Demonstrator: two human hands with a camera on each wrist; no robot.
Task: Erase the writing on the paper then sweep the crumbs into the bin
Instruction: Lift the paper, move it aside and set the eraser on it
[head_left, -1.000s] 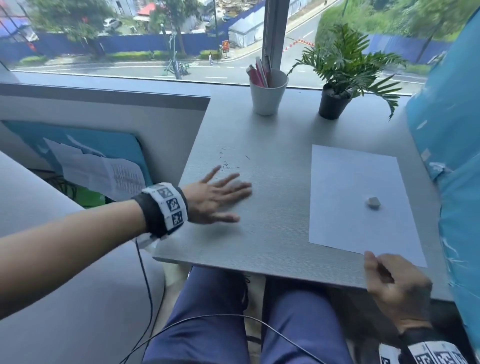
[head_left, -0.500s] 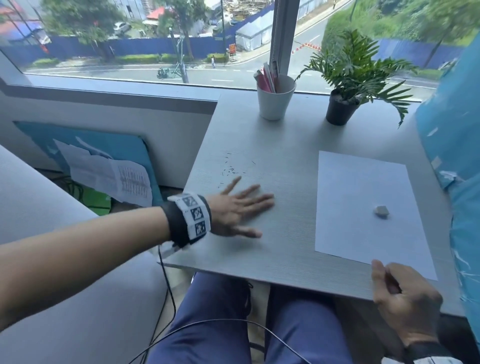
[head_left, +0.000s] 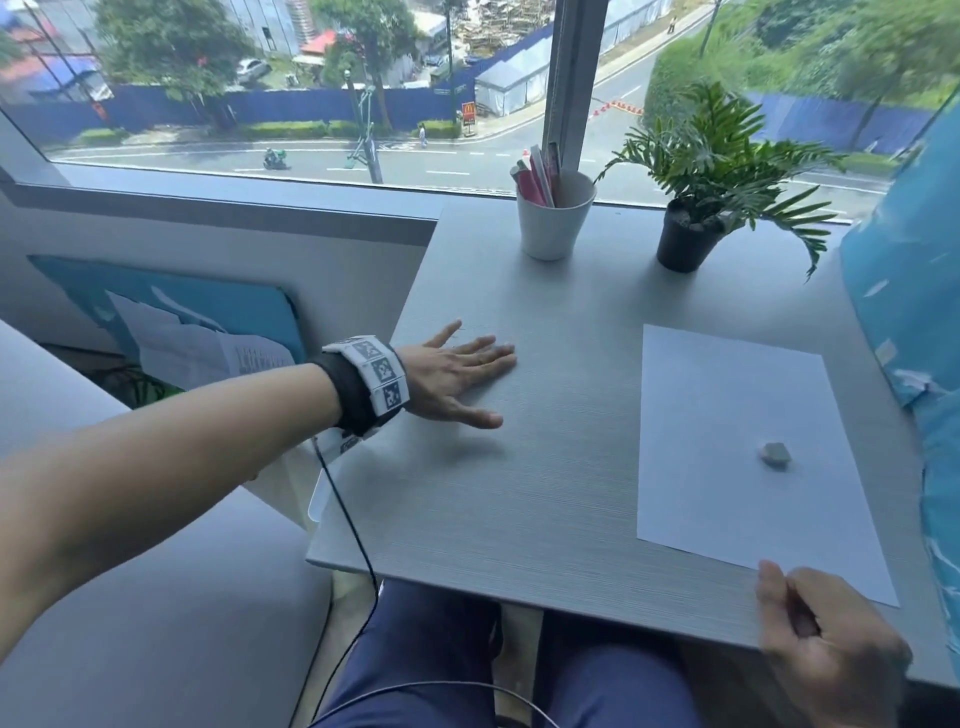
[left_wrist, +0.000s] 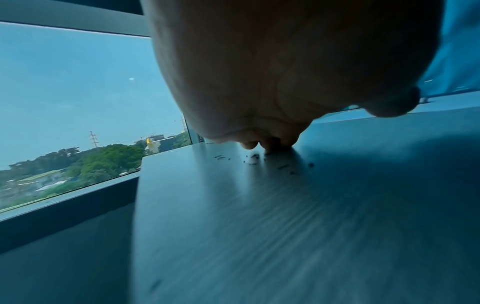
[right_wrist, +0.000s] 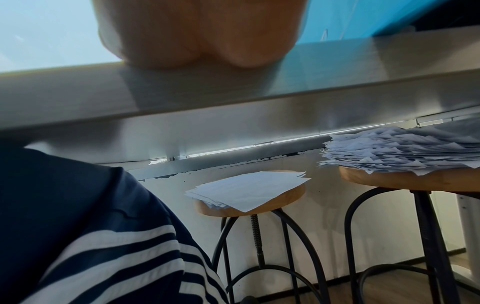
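My left hand (head_left: 462, 374) lies flat on the grey table (head_left: 519, 493), fingers straight and spread, palm down near the left edge. In the left wrist view its fingertips (left_wrist: 270, 145) touch the table beside dark eraser crumbs (left_wrist: 253, 158). In the head view the hand covers most of these crumbs. A blank white paper (head_left: 727, 415) lies on the right side with a small grey eraser (head_left: 775, 454) on it. My right hand (head_left: 821, 639) rests at the table's front edge near the paper's corner, fingers loosely curled and holding nothing. No bin shows in any view.
A white cup of pens (head_left: 553, 218) and a potted plant (head_left: 691, 234) stand at the back by the window. A blue covered object (head_left: 914, 312) borders the table on the right. Below are stools with paper stacks (right_wrist: 249, 191) and my legs (head_left: 415, 665).
My left hand has slid away from me toward the window and now lies over the crumbs that were beyond its fingers. The right hand stays at the front edge.
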